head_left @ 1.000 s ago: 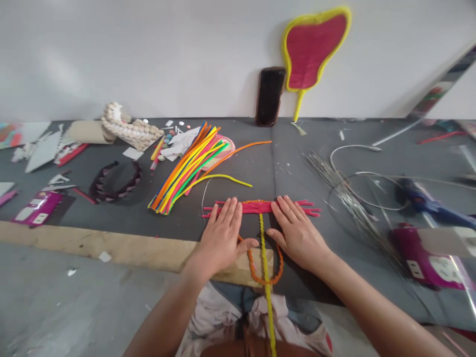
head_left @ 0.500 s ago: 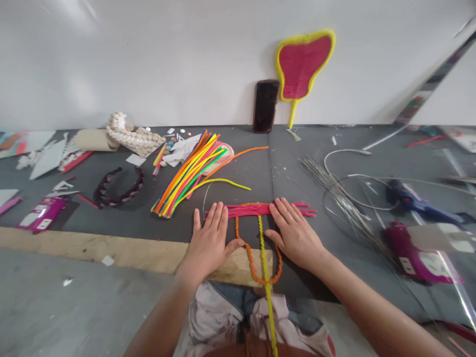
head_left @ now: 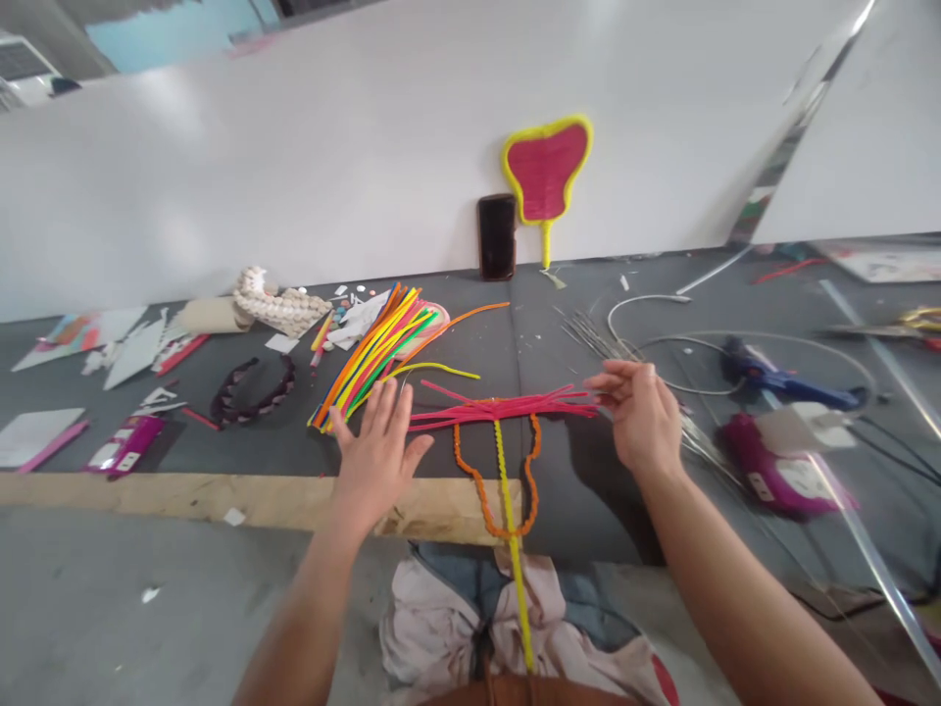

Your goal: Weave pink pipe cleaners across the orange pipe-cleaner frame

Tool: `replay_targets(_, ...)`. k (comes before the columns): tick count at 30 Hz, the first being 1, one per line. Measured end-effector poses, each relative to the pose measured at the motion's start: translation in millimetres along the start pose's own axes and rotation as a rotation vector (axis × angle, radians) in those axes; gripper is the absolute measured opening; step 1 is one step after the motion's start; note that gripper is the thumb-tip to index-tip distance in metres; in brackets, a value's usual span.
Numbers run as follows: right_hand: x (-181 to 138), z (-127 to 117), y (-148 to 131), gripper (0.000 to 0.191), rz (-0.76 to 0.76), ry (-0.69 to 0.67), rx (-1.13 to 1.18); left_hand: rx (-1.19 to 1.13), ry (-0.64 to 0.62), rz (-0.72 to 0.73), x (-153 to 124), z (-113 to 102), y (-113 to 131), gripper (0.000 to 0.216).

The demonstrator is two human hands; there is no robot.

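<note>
A bundle of pink pipe cleaners (head_left: 507,406) lies crosswise on the dark mat (head_left: 456,343), joined to an orange loop (head_left: 485,490) and a yellow twisted stem (head_left: 507,510) that runs down toward my lap. My left hand (head_left: 376,451) hovers open, fingers spread, just left of the pink bundle and close to the pile of multicoloured pipe cleaners (head_left: 368,353). At the bundle's right end my right hand (head_left: 638,412) has its fingers curled and pinched on the tips of the pink pipe cleaners.
A pink and yellow woven fan (head_left: 545,172) and a dark phone (head_left: 497,237) lean on the wall. Thin wires (head_left: 647,343), a blue glue gun (head_left: 779,378) and a magenta packet (head_left: 771,471) lie right. A dark headband (head_left: 254,390) and shell piece (head_left: 279,304) lie left.
Both hands lifted off the pink bundle. My left hand moved left and up, open. My right hand slid to the right end and pinched the tips. The camera tilted up.
</note>
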State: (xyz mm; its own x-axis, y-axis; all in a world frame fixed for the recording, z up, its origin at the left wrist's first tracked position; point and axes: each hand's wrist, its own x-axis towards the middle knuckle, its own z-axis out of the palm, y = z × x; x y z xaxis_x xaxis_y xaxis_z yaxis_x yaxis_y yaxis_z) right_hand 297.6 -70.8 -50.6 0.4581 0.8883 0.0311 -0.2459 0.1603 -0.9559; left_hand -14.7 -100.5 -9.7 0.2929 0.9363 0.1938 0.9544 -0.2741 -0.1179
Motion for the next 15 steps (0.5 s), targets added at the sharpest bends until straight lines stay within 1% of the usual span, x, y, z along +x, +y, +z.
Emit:
replay_targets(2, 4, -1, -3, 0.049, -0.016, 0.040, 0.035, 0.018, 0.045, -0.057, -5, -5, -5, 0.061)
replay_targets(4, 4, -1, -8, 0.047, -0.069, 0.052, -0.007, 0.034, 0.069, -0.073, -16, -7, -3, 0.059)
replay_targets(5, 2, -1, -10, 0.046, -0.113, 0.042, -0.064, 0.037, 0.071, -0.061, -24, -6, 1, 0.058)
replay_targets(7, -7, -4, -15, 0.039, -0.198, -0.019, -0.210, 0.029, 0.049, 0.008, -42, -3, 14, 0.056)
replay_targets(8, -14, -7, -17, 0.034, -0.225, -0.062, -0.279, 0.010, 0.009, 0.083, -52, -1, 22, 0.055)
replay_targets(9, -22, -9, -18, 0.027, -0.239, -0.119, -0.340, -0.014, -0.036, 0.155, -62, 1, 31, 0.056)
replay_targets(11, -44, -16, -19, 0.018, -0.278, -0.244, -0.448, -0.048, -0.054, 0.269, -79, 4, 49, 0.058)
replay_targets(12, -55, -19, -19, 0.016, -0.363, -0.368, -0.557, -0.063, -0.064, 0.315, -85, 5, 57, 0.064)
replay_targets(14, -78, -22, -17, 0.020, -0.552, -0.627, -0.729, -0.085, -0.100, 0.388, -94, 5, 69, 0.073)
replay_targets(15, -88, -23, -15, 0.023, -0.623, -0.719, -0.801, -0.099, -0.117, 0.415, -97, 5, 73, 0.076)
